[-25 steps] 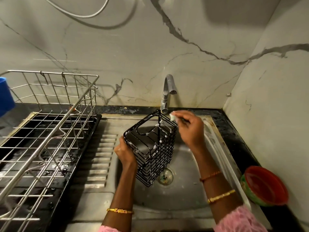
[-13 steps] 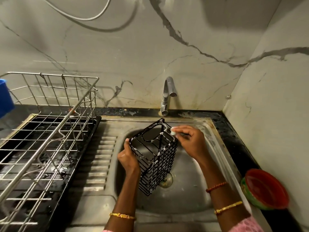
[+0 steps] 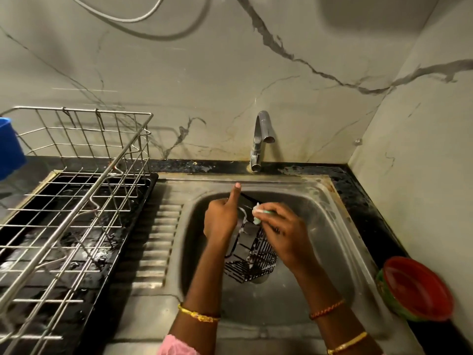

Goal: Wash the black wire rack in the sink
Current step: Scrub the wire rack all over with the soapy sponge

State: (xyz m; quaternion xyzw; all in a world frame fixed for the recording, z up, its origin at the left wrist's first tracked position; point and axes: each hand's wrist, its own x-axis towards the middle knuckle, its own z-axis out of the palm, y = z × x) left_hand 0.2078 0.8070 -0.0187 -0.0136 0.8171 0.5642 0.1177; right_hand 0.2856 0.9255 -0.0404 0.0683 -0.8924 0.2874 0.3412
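Head view has you bent over the steel sink [image 3: 330,201], with the black wire rack [image 3: 252,254] held down inside the basin, tilted so its open top faces the far wall and its base sits just over the drain. Your left hand [image 3: 221,219] grips the rack's left side, fingers curled round the wires and the index finger pointing straight out toward the far rim; that hold looks meant to steady the rack while you scrub. Your right hand [image 3: 284,231] pinches a small pale green scrubber [image 3: 258,216] between curled fingers and thumb, pressed onto the rack's top edge, where white suds cling to the wires. Keeping it low in the basin likely catches the foam and drips. The tap [image 3: 261,139] stands at the far edge behind the rack, and no water can be seen running, so you are judged to be at the soaping stage, with rinsing not yet done. On the left sits a steel dish drainer [image 3: 84,180] over a black tray [image 3: 143,216], and near right on the counter lies a red bowl [image 3: 417,288]
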